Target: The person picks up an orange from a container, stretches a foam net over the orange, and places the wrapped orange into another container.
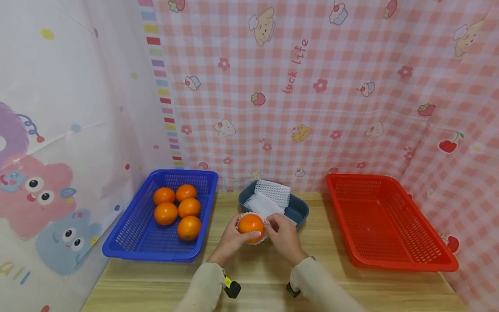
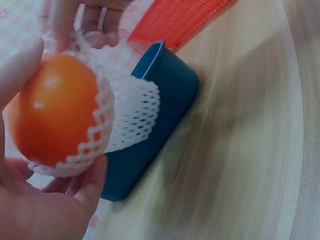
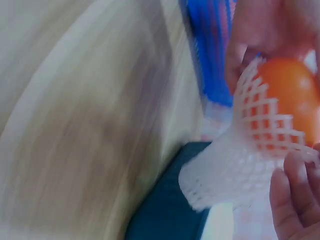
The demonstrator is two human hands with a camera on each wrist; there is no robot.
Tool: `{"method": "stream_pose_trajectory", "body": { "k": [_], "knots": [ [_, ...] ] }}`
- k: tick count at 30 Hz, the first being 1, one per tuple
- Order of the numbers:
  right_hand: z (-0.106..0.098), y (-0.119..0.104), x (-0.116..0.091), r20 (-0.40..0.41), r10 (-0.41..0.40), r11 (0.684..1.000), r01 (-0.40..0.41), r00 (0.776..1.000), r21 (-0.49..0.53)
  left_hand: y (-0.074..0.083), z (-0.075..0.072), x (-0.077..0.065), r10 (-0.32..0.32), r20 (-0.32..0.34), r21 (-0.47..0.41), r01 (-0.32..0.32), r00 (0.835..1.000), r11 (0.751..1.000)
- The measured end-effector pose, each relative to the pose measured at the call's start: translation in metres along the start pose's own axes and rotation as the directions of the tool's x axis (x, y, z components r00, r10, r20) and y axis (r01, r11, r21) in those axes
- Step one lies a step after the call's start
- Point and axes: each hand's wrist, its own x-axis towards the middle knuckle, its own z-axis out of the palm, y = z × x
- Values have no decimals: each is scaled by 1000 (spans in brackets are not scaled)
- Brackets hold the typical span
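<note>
Orange (image 1: 251, 223) sat in the left hand (image 1: 232, 237), up over the counter (image 1: 249, 299), just in front of the teal tray (image 1: 298, 212) and between the two baskets. Left hand held it with thumb across the near face and fingers round the side, foam net (image 2: 102, 135) included; probably that grip to keep fruit and net from turning while the other hand worked. Right hand (image 1: 284, 236) had thumb and fingers closed together at the net's edge, apparently pinching it; likely to control the mesh opening. Net wrapped the back and side of the orange, near face bare. Blue basket (image 1: 146, 249) on the left carried five loose oranges (image 1: 165, 213); red basket (image 1: 390, 229) stood on the right. Tray with loose netting (image 1: 274, 190) sat centre, presumably so either hand could reach it. Hard to make out: in the head view the lower white mesh over the tray could've been another net or the held net's tail, couldn't tell. Right wrist view was blurred, the orange cut off at its edge; right fingertips smeared in the left wrist view, so exact pinch point unclear. Tray floor was partly hidden under the netting.
</note>
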Motion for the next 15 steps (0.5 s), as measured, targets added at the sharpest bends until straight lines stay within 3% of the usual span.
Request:
{"method": "stream_pose_trajectory", "body": {
  "k": [5,11,15],
  "knots": [
    [3,-12,-3,18,38,994,-40,999,101,1,-1,-1,34,-5,8,-34,999,999],
    [4,-6,0,-121,139,988,-129,983,90,1,-9,-2,50,94,15,-52,994,999],
    [4,-5,1,-124,164,982,-150,979,114,-2,-12,-4,43,73,24,-44,996,999]
  ]
}}
